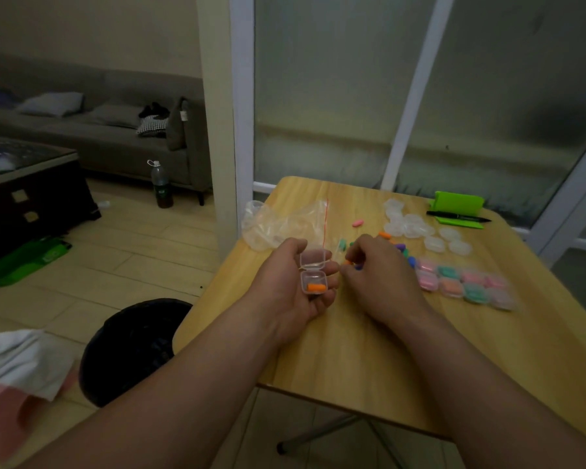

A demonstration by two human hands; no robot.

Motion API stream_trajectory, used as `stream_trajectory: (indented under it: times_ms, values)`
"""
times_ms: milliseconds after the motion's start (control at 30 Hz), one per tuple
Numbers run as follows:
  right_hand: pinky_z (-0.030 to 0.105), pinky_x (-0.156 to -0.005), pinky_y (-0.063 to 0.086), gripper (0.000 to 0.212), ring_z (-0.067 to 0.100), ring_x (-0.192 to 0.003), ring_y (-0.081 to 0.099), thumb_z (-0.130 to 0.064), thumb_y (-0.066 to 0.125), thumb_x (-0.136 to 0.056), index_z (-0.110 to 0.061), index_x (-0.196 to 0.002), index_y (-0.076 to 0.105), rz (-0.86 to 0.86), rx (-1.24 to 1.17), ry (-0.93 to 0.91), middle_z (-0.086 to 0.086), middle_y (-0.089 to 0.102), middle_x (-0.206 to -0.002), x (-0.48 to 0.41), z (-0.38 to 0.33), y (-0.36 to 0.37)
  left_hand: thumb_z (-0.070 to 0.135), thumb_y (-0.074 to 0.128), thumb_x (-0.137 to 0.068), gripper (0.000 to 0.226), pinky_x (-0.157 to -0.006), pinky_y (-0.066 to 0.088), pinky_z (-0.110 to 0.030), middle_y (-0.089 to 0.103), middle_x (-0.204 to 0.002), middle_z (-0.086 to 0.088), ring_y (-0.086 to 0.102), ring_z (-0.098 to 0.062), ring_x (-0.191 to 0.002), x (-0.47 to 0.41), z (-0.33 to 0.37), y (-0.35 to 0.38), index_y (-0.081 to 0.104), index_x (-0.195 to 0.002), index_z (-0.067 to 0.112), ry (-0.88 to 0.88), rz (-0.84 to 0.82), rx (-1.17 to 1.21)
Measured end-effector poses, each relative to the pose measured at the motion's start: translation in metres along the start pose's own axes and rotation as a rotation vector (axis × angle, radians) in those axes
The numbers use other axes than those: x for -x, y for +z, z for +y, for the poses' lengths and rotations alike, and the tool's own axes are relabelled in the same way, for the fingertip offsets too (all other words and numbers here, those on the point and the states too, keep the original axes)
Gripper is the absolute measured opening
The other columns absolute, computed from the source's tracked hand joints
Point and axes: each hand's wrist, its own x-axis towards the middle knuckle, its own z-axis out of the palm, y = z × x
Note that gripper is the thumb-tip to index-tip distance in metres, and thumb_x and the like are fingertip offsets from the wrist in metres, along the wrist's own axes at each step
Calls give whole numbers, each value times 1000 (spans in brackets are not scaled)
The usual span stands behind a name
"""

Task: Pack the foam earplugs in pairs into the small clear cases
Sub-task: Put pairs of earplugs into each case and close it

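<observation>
From the head camera, the left hand point(291, 286) lies palm up over the desk point(352, 353). Its fingers curl round an open clear case point(313, 270) with one orange earplug point(317, 287) in the lower half. Just beside it the right hand point(378, 269), knuckles up, pinches a second orange earplug point(347, 263) at its fingertips. Filled cases point(464, 282) sit in rows to the right.

A home living room: grey sofa point(92, 130), cushions point(53, 103).

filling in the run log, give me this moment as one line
left hand: holds open clear case, one orange earplug inside | right hand: pinches second orange earplug beside it | table: packed cases in rows
</observation>
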Motion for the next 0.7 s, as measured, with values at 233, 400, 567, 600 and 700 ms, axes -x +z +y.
stream_trajectory:
  times_ms: [233, 400, 567, 600, 700]
  values:
    - [22, -69, 46, 15, 3, -86, 61, -16, 75, -93, -27, -100, 68, 41, -217, -14, -12, 67, -92, 14, 8, -32, 39, 41, -106, 47, -58, 46, -29, 64, -91, -12, 58, -20, -67, 0, -9, 13, 64, -128, 4, -20, -8, -12]
    - [19, -69, 45, 10, 1, -87, 64, -21, 77, -93, -26, -96, 69, 77, -284, 45, -14, 69, -91, 27, 21, -53, 38, 40, -106, 43, -58, 46, -28, 65, -87, -11, 58, -20, -66, 2, -17, 26, 67, -116, 6, -36, -24, -37]
    - [16, -65, 44, 7, -2, -81, 63, -26, 77, -93, -29, -91, 71, 61, -317, -13, -14, 69, -84, 44, 13, -68, 36, 43, -103, 43, -56, 46, -28, 65, -89, -11, 57, -19, -65, 0, -27, 33, 66, -124, 7, -57, -78, -49]
    - [13, -64, 42, 8, -2, -82, 61, -27, 77, -93, -30, -90, 71, 41, -301, -48, -14, 67, -84, 46, 9, -67, 35, 44, -102, 44, -57, 46, -28, 66, -93, -12, 57, -19, -66, -1, -28, 32, 66, -127, 6, -56, -89, -48]
    - [20, -69, 39, 6, 2, -84, 56, -30, 77, -91, -32, -92, 72, -8, -183, -117, -12, 60, -90, 51, 4, -60, 34, 44, -100, 48, -63, 47, -28, 68, -110, -10, 61, -15, -70, -2, -33, 36, 67, -133, 7, -68, -124, -59]
